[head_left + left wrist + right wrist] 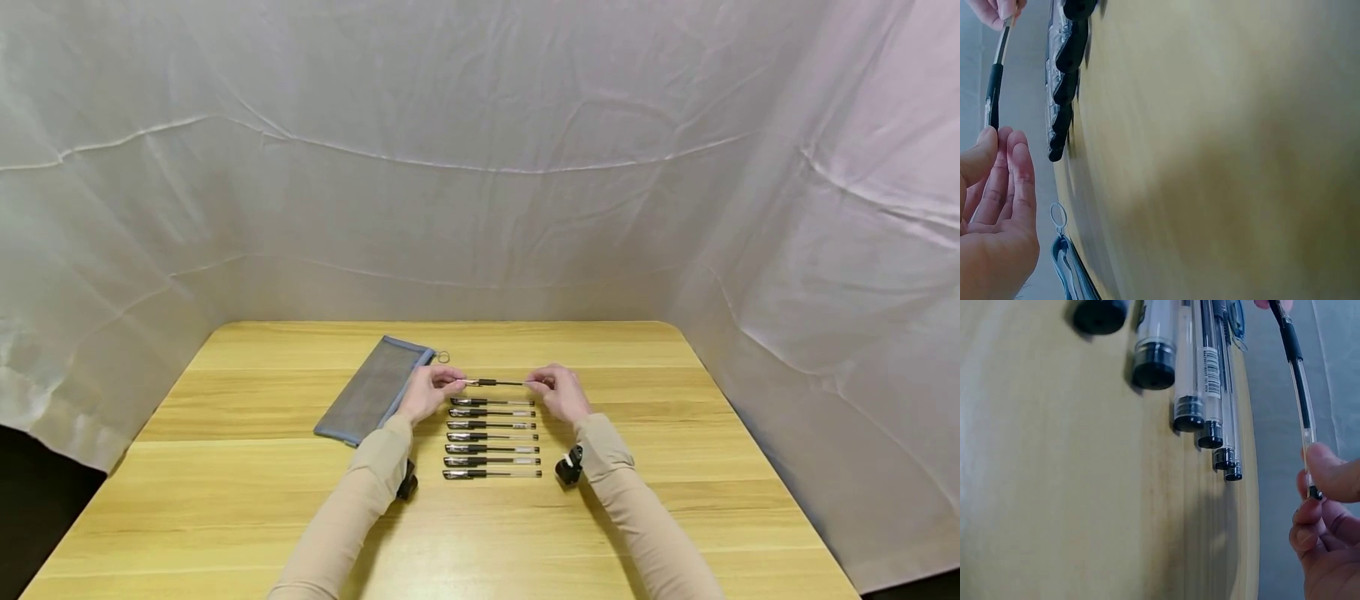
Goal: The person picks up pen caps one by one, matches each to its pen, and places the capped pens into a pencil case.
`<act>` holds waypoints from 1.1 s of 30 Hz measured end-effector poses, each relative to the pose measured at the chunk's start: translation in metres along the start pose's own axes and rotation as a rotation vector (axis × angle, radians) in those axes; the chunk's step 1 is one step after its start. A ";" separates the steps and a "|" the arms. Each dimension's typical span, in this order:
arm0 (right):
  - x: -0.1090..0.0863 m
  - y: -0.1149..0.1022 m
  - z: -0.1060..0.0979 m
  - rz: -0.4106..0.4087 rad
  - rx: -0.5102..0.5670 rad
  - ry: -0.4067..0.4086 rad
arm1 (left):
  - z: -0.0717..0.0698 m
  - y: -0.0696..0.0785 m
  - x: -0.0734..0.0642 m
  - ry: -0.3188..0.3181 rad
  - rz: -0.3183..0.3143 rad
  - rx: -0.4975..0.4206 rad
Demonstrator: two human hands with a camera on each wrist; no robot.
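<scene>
A capped gel pen (491,382) with a black grip and clear barrel is held level between both hands, above the table at the far end of a row of pens. My left hand (429,392) pinches its cap end between thumb and fingers; in the left wrist view the cap tip is hidden by the left hand (1004,194). My right hand (561,392) pinches the clear barrel near its black end plug, seen beside the thumb in the right wrist view. Several similar pens (492,437) lie parallel in a column nearer the body, caps to the left.
A grey mesh zip pouch (372,390) with blue edging lies flat left of the pens, its ring (443,357) at the far right corner. The left forearm crosses near the pouch. Pale cloth (480,208) hangs behind the wooden table (225,467) and at its sides.
</scene>
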State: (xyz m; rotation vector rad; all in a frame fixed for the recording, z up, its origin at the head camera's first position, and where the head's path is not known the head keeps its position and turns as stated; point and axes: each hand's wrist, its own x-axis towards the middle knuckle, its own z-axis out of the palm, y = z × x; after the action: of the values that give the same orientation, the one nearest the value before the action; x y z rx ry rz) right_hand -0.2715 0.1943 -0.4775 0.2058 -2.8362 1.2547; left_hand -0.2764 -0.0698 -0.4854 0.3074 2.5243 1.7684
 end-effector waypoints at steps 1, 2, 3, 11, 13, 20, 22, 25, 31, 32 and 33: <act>0.000 0.000 0.000 -0.003 0.011 0.000 | 0.000 0.000 0.000 -0.004 0.000 -0.002; 0.000 -0.001 0.000 -0.013 0.026 -0.001 | 0.000 -0.001 0.000 -0.006 0.006 -0.005; 0.000 0.000 0.000 -0.023 0.042 -0.001 | 0.000 -0.002 0.000 -0.007 0.003 -0.011; -0.001 0.005 0.000 -0.103 0.166 0.010 | -0.003 -0.004 0.000 -0.015 -0.006 -0.051; -0.001 0.005 0.001 -0.099 0.203 0.004 | -0.003 -0.002 -0.001 -0.013 -0.005 -0.059; 0.001 0.006 0.002 -0.089 0.273 -0.002 | -0.003 0.001 -0.001 0.007 -0.006 -0.077; 0.002 0.006 0.002 -0.099 0.268 0.000 | -0.004 0.000 -0.001 0.009 0.004 -0.067; 0.002 0.006 0.002 -0.111 0.265 0.005 | -0.005 0.000 -0.001 0.002 0.020 -0.065; 0.004 0.005 0.003 -0.149 0.259 0.002 | -0.008 -0.002 -0.003 -0.001 0.041 -0.080; 0.004 0.005 0.003 -0.158 0.260 -0.001 | -0.007 -0.002 -0.003 0.002 0.042 -0.079; 0.004 0.005 0.003 -0.164 0.262 0.000 | -0.007 -0.002 -0.003 0.008 0.046 -0.074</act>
State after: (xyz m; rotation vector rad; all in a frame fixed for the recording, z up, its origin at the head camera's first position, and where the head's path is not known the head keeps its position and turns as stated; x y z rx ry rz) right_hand -0.2761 0.1954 -0.4830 0.4355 -2.5830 1.5824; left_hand -0.2743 -0.0780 -0.4848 0.3583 2.4690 1.8772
